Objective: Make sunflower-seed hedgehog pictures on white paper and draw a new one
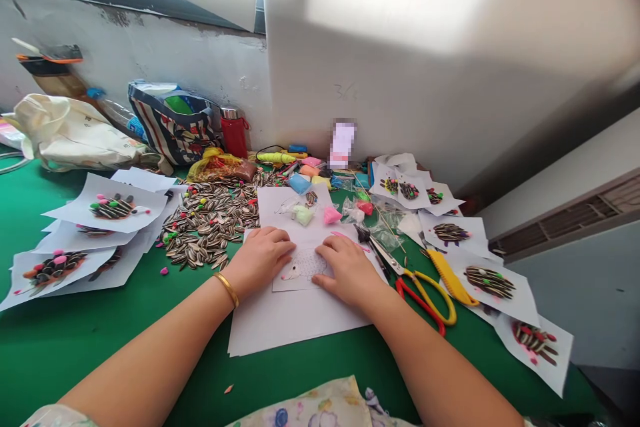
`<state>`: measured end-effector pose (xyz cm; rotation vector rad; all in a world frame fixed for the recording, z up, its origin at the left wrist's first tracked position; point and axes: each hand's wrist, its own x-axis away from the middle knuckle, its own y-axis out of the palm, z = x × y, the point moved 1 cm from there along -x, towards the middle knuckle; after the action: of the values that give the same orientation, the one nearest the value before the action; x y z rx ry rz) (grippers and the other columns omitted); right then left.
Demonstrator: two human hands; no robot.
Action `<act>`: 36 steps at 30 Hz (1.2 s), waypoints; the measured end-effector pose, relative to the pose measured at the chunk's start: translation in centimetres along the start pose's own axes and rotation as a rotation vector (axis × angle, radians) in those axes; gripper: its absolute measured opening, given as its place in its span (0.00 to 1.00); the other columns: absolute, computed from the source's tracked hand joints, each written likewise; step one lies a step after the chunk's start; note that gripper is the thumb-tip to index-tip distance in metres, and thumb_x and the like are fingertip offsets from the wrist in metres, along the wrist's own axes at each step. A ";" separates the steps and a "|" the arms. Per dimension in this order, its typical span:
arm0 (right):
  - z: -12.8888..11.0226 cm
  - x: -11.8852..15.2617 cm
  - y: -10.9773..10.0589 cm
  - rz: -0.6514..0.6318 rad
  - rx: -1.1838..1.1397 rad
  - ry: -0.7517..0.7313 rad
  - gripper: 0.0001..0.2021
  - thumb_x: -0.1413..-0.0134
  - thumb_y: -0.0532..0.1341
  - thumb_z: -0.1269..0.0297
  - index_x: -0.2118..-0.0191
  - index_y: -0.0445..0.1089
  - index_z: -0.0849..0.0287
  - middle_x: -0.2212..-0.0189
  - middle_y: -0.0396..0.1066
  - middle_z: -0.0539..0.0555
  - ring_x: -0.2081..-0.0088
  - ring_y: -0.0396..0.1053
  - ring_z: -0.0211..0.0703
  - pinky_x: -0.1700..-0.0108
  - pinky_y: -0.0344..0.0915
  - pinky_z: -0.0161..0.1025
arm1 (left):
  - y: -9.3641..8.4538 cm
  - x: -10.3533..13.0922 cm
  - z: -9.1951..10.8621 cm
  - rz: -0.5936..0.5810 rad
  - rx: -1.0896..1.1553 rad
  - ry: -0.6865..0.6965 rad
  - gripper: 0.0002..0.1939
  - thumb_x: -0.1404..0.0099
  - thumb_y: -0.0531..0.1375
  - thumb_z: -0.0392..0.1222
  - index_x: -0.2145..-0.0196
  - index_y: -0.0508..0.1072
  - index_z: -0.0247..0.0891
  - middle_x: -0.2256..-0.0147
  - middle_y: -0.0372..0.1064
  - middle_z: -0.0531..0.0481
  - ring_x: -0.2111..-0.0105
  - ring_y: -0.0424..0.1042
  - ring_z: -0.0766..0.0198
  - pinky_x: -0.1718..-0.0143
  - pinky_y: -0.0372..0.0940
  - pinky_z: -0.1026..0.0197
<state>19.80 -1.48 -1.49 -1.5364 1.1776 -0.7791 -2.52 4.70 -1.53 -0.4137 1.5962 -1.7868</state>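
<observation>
A small sheet with a hedgehog drawing point(306, 269) lies on top of larger white sheets point(295, 323). The hedgehog's snout is white, with a dark eye and a pinkish tip; its body is a printed or drawn outline. My left hand point(263, 257) rests on the paper at the drawing's left side, fingers extended, with a gold bangle point(227, 288) on the wrist. On the right side lies my right hand point(349, 270), its fingers spread and slightly bent over the drawing's edge. Neither hand visibly holds anything. A pile of striped sunflower seeds point(213, 213) is beyond my left hand.
Scissors with red and yellow handles point(425, 293) lie right of my hand beside a yellow plastic tool point(450, 277). Bags of coloured clay point(303, 215) sit behind the paper. Seed-covered hedgehog pictures point(115, 197) lie on both sides. A red bottle point(234, 133) stands by the wall.
</observation>
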 end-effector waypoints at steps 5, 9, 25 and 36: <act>0.3 -0.1 0.4 -0.042 -0.020 -0.037 0.29 0.44 0.64 0.53 0.39 0.64 0.56 0.37 0.60 0.59 0.37 0.56 0.55 0.36 0.53 0.54 | 0.1 0.0 0.1 0.006 0.006 -0.007 0.10 0.31 0.57 0.42 0.55 0.76 0.46 0.56 0.72 0.48 0.55 0.68 0.54 0.53 0.58 0.50; 0.2 -0.1 0.3 -0.046 -0.005 -0.030 0.28 0.43 0.64 0.52 0.39 0.64 0.56 0.38 0.61 0.60 0.38 0.58 0.56 0.36 0.54 0.56 | 0.3 0.0 0.0 0.011 -0.003 -0.008 0.11 0.30 0.56 0.43 0.54 0.76 0.46 0.55 0.72 0.48 0.54 0.68 0.54 0.53 0.59 0.50; 0.3 -0.2 0.2 -0.027 -0.005 0.019 0.28 0.44 0.64 0.52 0.40 0.65 0.56 0.38 0.62 0.59 0.37 0.57 0.56 0.36 0.54 0.55 | -0.3 0.0 -0.8 -0.030 0.077 -0.047 0.12 0.32 0.57 0.44 0.53 0.76 0.46 0.52 0.72 0.47 0.51 0.68 0.53 0.50 0.60 0.50; 0.4 -0.2 0.2 -0.036 -0.011 0.030 0.28 0.44 0.64 0.52 0.40 0.64 0.56 0.38 0.61 0.59 0.37 0.56 0.56 0.36 0.53 0.54 | -0.8 0.2 -1.6 -0.137 0.186 -0.050 0.24 0.42 0.67 0.51 0.47 0.75 0.47 0.47 0.69 0.46 0.48 0.68 0.50 0.44 0.59 0.50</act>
<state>20.02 -1.15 -1.81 -1.5635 1.1809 -0.8231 -3.93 5.81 -1.11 -0.4852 1.3811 -1.9930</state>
